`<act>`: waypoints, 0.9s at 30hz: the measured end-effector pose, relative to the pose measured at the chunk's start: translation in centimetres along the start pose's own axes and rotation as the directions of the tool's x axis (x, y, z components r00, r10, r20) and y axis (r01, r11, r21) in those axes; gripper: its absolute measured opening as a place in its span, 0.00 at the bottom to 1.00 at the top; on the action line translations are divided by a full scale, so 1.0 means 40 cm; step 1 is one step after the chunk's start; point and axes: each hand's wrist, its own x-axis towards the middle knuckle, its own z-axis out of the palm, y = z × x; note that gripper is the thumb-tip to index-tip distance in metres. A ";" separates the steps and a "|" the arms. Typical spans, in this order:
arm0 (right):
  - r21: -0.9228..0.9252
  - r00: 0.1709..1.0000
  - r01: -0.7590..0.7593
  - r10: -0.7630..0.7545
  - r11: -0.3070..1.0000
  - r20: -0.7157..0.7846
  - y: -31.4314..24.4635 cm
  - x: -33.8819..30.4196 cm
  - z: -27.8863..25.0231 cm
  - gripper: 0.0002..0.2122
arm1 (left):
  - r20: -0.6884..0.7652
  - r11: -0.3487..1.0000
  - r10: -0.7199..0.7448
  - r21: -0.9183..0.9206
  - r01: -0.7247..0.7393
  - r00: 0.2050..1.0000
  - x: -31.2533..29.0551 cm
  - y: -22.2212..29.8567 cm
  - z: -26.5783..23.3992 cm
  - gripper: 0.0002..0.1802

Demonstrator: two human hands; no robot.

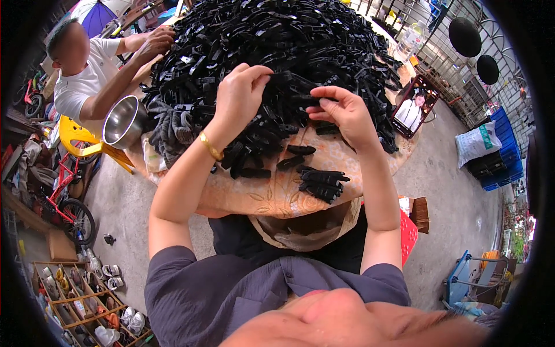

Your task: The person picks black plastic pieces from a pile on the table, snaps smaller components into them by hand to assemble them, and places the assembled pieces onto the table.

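Note:
A large heap of small, long black pieces (277, 40), perhaps plastic, covers most of the table; their exact kind is hard to make out. Above its near side, my left hand (240, 98) has thumb and forefinger pinched at the end of a black piece (283, 78). To the right, my right hand (347, 113) closes its fingers on another dark piece (313, 103), partly hidden by them. Between my forearms lie a neat stack of black pieces (321, 184) and a few loose ones (298, 155) on the patterned tablecloth (254, 199).
A co-worker (89, 75) reaches into the heap at the left. Beside the heap are a steel bowl (124, 122) and grey gloves (173, 130). A propped phone (415, 107) stands at the right edge. Below the table edge an open bag (306, 231) sits at my lap.

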 end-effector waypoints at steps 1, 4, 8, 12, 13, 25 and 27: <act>0.052 1.000 -0.003 0.004 0.999 -0.027 0.000 0.001 -0.002 0.10 | 0.040 0.999 0.008 -0.054 -0.006 0.999 -0.005 0.013 -0.006 0.08; 0.196 0.995 0.098 -0.089 0.976 -0.052 0.022 0.017 -0.003 0.10 | 0.399 0.611 -0.333 -0.599 0.518 0.854 -0.025 0.055 0.007 0.10; -0.248 0.872 0.450 -0.482 0.858 -0.088 0.042 0.023 0.016 0.05 | 0.566 0.218 -0.236 -0.762 0.610 0.790 -0.053 0.063 0.049 0.14; -0.443 0.819 0.503 -0.573 0.742 -0.031 0.044 0.013 0.034 0.08 | 0.634 0.070 -0.313 -0.727 0.683 0.707 -0.067 0.073 0.052 0.13; -0.443 0.819 0.503 -0.573 0.742 -0.032 0.046 0.014 0.036 0.08 | 0.645 0.057 -0.316 -0.719 0.692 0.696 -0.067 0.079 0.045 0.15; -0.549 0.788 0.533 -0.614 0.643 0.047 0.046 0.000 0.051 0.14 | 0.579 0.141 -0.232 -0.775 0.616 0.782 -0.074 0.078 0.034 0.18; -0.520 0.806 0.508 -0.592 0.686 0.005 0.049 0.003 0.036 0.14 | 0.599 0.076 -0.251 -0.771 0.632 0.761 -0.066 0.079 0.026 0.18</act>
